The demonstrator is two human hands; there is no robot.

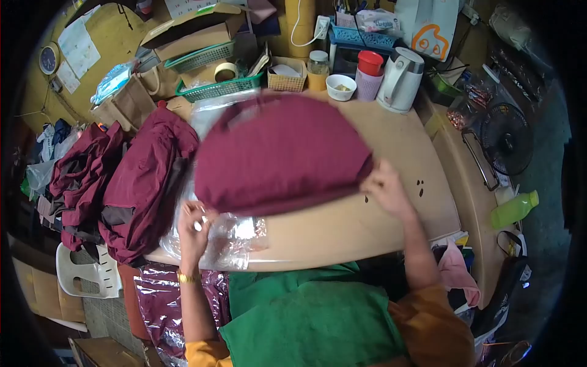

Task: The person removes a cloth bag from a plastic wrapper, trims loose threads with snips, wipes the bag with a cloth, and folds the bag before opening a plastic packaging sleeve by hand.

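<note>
A maroon cloth piece (281, 147) is stretched between my two hands above the table, its edges slightly blurred. My left hand (195, 220) pinches its lower left corner. At its right corner, my right hand (382, 183) grips the edge with bent fingers. Clear plastic (235, 235) lies on the table under and beside the cloth, close to my left hand. More maroon garments (140, 183) are heaped at the left of the table.
On the tan table (324, 238), a white kettle (402, 79), a lidded cup (369, 76), a white bowl (340, 87), a jar (318, 70) and a green basket (220, 88) line the back. A green bottle (515, 209) and a fan (507, 139) are at the right.
</note>
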